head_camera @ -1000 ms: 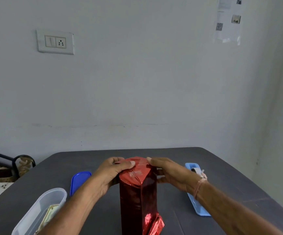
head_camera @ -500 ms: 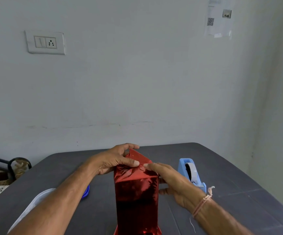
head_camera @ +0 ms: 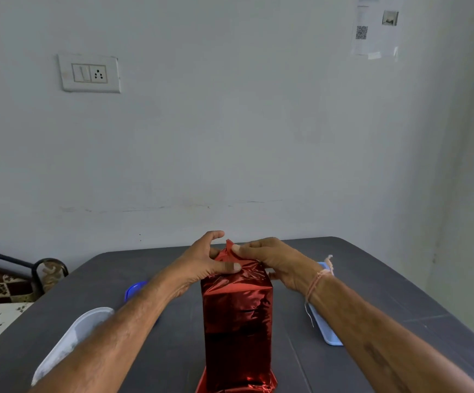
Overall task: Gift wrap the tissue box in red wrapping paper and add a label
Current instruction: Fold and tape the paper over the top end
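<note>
**Both hands at the top of the red box**

The left hand (head_camera: pixel 201 265) clasped the top of the box (head_camera: pixel 237 321), thumb laid flat across the front edge and fingers curled round behind, the forefinger lifted clear. The right hand (head_camera: pixel 275 262) pinched the peak of red paper (head_camera: pixel 228 251) between thumb and forefinger, a thread (head_camera: pixel 319 279) tied at its wrist. The box stood on end in the lower middle of the frame, on a dark table (head_camera: pixel 371 293), fully covered in shiny red. A clear tub (head_camera: pixel 68 338) sat at lower left, a blue lid (head_camera: pixel 133 289) just beyond it, partly behind the left forearm. A pale blue plastic piece (head_camera: pixel 325 330) lay right of the box, under the right wrist. A switch plate (head_camera: pixel 89 73) hung on the wall at upper left.
</note>
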Motion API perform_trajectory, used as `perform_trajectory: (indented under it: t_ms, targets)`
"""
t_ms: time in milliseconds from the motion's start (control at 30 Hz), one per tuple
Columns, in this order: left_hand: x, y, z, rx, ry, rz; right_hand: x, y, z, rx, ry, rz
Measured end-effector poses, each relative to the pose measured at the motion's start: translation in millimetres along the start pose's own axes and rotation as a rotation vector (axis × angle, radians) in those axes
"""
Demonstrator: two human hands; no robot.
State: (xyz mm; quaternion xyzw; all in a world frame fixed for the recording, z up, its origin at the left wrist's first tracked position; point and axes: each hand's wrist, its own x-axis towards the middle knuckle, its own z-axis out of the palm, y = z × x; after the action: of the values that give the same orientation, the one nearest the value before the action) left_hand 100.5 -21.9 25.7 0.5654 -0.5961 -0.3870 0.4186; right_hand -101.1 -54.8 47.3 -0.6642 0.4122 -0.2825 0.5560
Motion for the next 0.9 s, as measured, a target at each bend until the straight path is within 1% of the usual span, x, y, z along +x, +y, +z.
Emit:
perform_trajectory:
  t_ms: [167,367,667,900]
  targets:
    - [-3,-3,3,-0.049,0.028,0.007,8,-16,5,-0.029,0.008,-0.033]
    - [-7,-14,3,-0.157,0.057,-0.029,15,-14,9,0.016,-0.002,-0.069]
    - [-7,-15,8,-0.221,0.057,-0.030,21,-15,10,0.094,0.026,-0.164]
    - [-19,-11,10,-0.233,0.049,0.015,24,-8,9,0.122,0.060,-0.198]
